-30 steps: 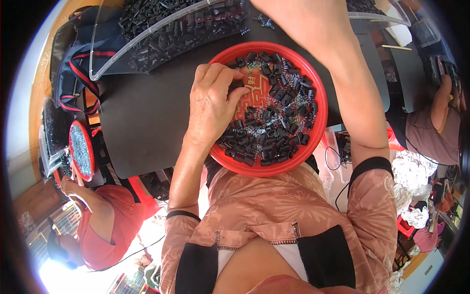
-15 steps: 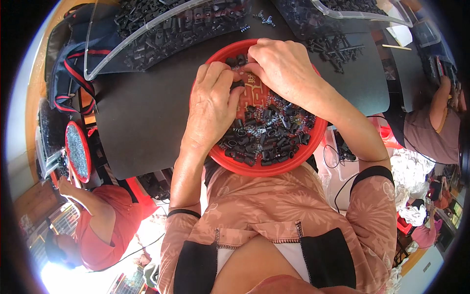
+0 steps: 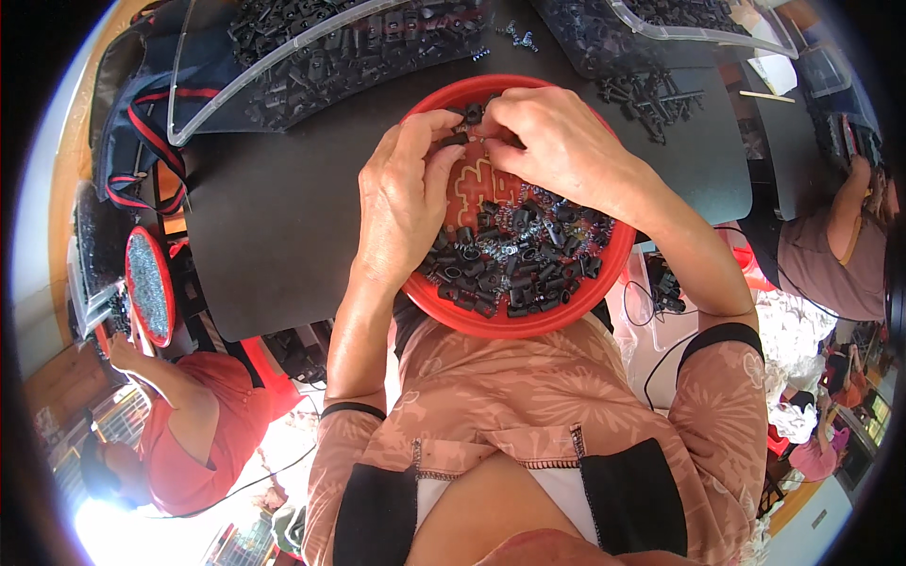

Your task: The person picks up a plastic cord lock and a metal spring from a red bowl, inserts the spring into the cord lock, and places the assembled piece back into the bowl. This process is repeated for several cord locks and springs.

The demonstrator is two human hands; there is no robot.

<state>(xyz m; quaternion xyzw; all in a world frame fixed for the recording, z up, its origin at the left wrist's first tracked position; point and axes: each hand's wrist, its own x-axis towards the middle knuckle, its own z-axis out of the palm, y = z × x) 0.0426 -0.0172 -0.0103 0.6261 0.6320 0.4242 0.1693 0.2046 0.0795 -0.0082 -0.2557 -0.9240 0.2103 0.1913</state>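
A round red tray [image 3: 618, 255] with gold markings stands at the table's near edge, against my body. Small black plastic parts [image 3: 472, 275] and thin metal springs [image 3: 514, 219] lie mixed over its near and right side. Over the tray's far left, my left hand [image 3: 401, 189] pinches a small black plastic part [image 3: 455, 140] between thumb and fingers. Close beside it, my right hand [image 3: 557, 141] is closed in a pinch, fingertips facing that part. A small metallic glint shows between the hands; what the right fingertips hold is too small to tell.
Clear plastic bins [image 3: 368, 66] of black parts stand at the back. Loose springs [image 3: 521, 38] and a heap of black pieces [image 3: 651, 102] lie on the dark table [image 3: 274, 226]. Co-workers sit left and right; a red tray of springs [image 3: 149, 288] is at the left.
My right hand has come slightly nearer and to the right over the tray. My left hand has shifted a little, still pinching the black part.
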